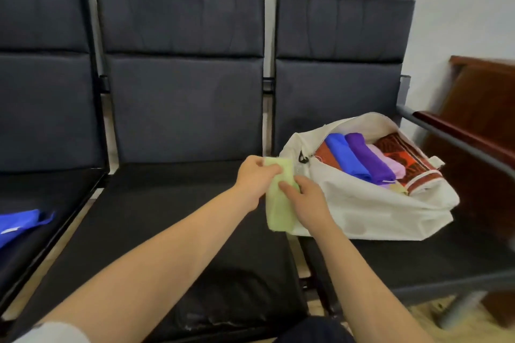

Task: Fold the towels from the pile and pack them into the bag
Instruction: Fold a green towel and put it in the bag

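Green first: the pale green towel is folded into a long narrow strip and held up on end over the right edge of the middle seat, just beside the bag. Both forearms reach out from the bottom of the view, bare, and meet at it. The left hand has its fingers curled round the upper part of the strip. The right hand pinches it lower down from the other side, with the fingertips pressed into the cloth. So both hands are closed on the same towel.

The bag is off-white woven fabric, soft and slumped, sitting on the right seat with its mouth gaping towards the camera. Rolled or folded towels are lined up side by side inside it — a blue towel, a purple towel, a pale pink towel and an orange patterned towel with dark markings and a striped band at the end. They all look like smooth microfibre, though the patterned one seems thicker.

Over on the left seat lies a loose blue cloth, crumpled, with a small white tag on it. The tag is too small to read.

The seats are black padded leatherette with a slight sheen and stitched panels on the backs. A dark reddish wooden armrest runs along the far right.
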### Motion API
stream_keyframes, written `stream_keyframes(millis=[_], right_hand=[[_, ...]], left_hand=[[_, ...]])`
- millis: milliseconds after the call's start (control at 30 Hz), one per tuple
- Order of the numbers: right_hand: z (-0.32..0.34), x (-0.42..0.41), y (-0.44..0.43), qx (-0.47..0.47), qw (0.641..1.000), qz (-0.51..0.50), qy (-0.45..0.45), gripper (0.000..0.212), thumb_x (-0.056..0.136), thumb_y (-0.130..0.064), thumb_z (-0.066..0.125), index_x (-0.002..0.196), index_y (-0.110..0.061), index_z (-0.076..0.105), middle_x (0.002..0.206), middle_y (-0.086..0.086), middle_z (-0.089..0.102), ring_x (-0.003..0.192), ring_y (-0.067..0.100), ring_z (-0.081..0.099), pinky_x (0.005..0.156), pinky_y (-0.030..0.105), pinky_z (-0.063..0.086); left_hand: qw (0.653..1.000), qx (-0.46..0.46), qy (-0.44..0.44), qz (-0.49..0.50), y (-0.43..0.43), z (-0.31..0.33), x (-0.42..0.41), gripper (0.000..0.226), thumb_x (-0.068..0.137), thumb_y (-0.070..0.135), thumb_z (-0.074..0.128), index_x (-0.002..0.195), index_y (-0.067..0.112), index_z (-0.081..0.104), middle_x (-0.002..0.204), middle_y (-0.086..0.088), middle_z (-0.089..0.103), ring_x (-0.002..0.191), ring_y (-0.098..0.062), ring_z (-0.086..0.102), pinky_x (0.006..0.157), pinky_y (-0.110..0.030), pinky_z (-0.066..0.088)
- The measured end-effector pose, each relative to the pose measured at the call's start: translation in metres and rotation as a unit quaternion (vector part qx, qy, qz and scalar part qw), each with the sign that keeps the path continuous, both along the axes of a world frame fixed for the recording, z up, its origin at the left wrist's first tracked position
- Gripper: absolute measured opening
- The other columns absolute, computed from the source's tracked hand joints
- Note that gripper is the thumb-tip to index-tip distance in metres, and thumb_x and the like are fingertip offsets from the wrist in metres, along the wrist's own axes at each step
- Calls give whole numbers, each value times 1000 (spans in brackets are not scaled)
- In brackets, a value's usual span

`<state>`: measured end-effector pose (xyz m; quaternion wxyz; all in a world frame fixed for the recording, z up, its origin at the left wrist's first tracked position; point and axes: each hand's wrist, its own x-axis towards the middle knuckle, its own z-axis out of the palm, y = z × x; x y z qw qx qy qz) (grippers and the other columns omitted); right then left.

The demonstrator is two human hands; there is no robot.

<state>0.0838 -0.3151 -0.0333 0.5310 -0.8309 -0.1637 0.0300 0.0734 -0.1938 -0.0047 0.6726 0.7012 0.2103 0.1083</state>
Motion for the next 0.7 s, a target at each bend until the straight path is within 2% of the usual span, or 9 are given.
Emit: stream_keyframes(millis=[100, 200, 300, 400, 500, 533, 600, 633, 700], right_hand=[[21, 28, -43, 35, 995, -45, -78, 11, 98, -26, 53, 106, -22, 58, 91, -10, 61, 82, 3, 55, 66, 15, 41], [39, 70, -97, 72, 983, -126, -112, 12, 98, -21, 54, 109, -24, 55, 95, -8, 60, 87, 11, 56, 71, 13, 43], [51, 120, -151, 67, 973, -192, -108, 24, 96, -19, 56, 114, -31, 47, 115, 2, 58, 100, 22, 57, 86, 37, 49], [56, 166, -194, -72, 980, -169, -78, 16, 99, -13, 48, 107, -24, 57, 118, 4, 54, 94, 22, 55, 77, 32, 43], [45, 204, -210, -194, 974, -97, -59, 25, 100, -13, 46, 105, -27, 66, 127, 2, 55, 108, 21, 53, 87, 28, 37], [40, 213, -209, -200, 974, -88, -62, 26, 101, -15, 46, 105, -30, 67, 130, 2, 56, 111, 22, 53, 89, 28, 37], [32, 229, -203, -164, 980, -87, -74, 22, 100, -23, 49, 107, -34, 66, 132, 0, 56, 117, 21, 52, 96, 30, 39], [28, 237, -200, -146, 983, -89, -75, 20, 99, -27, 51, 111, -35, 66, 133, 0, 55, 119, 21, 51, 99, 31, 39], [21, 251, -196, -174, 979, -79, -75, 27, 99, -30, 51, 124, -35, 61, 136, 0, 52, 122, 22, 48, 99, 31, 37]], left_hand=[[988, 125, -82, -42, -29, 26, 30, 21, 84, 20, 64, 102, 16, 54, 109, -5, 57, 94, -15, 59, 81, -33, 53], [936, 297, -175, -77, -55, 45, 63, 20, 85, 20, 59, 104, 16, 57, 119, -2, 45, 100, -18, 54, 87, -37, 49], [815, 532, -191, -128, -79, 57, 96, 23, 84, 22, 59, 106, 20, 63, 140, -5, 34, 125, -25, 39, 104, -38, 32], [687, 693, -119, -184, -99, 66, 134, 34, 87, 27, 54, 120, 27, 61, 159, -12, 3, 143, -31, 9, 113, -47, 17], [587, 780, -49, -211, -112, 62, 173, 40, 88, 24, 50, 128, 28, 56, 159, -15, -13, 146, -37, -6, 115, -57, 8], [557, 803, -35, -208, -115, 59, 183, 40, 89, 24, 49, 128, 26, 56, 159, -16, -10, 145, -38, -2, 113, -57, 11], [505, 843, -39, -180, -121, 52, 201, 37, 90, 23, 48, 127, 21, 53, 153, -16, 17, 136, -34, 22, 101, -46, 27], [489, 856, -57, -158, -123, 50, 207, 37, 90, 22, 49, 126, 18, 51, 141, -13, 31, 125, -30, 33, 88, -38, 30], [476, 866, -89, -124, -122, 50, 218, 37, 90, 16, 50, 126, 14, 47, 123, -6, 41, 109, -23, 42, 76, -34, 25]])
